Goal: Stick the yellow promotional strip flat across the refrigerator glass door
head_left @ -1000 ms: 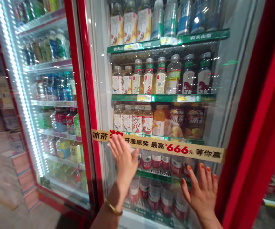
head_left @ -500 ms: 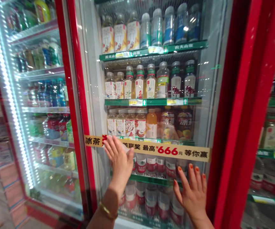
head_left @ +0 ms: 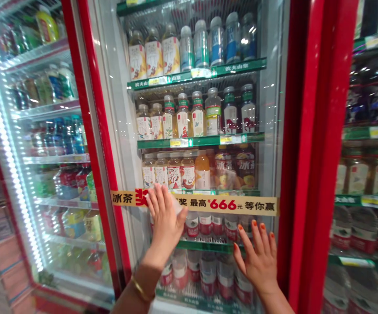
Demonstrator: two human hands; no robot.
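Observation:
My left hand [head_left: 165, 220] lies flat against the glass door [head_left: 274, 96], fingers stretched upward over the left part of the beige promotional strip [head_left: 264, 206]. A thin white cloth [head_left: 176, 203] shows between its fingers and thumb, pressed to the strip; most of it is hidden under the palm. A gold bangle [head_left: 142, 288] circles that wrist. Lower right, my right hand [head_left: 259, 257] is spread on or close to the glass, just below the strip, with orange nails and nothing in it.
Behind the glass, several shelves hold bottled drinks [head_left: 182, 120]. Red frames [head_left: 313, 152] border the door. A lit drinks fridge [head_left: 56, 157] stands on the left, and more bottled shelves [head_left: 362, 200] are on the right. Stacked cartons [head_left: 12, 257] sit at the lower left.
The view has shifted, so the fridge appears further left. My left hand and the white cloth have slid slightly right along the strip. My right hand stays spread below it.

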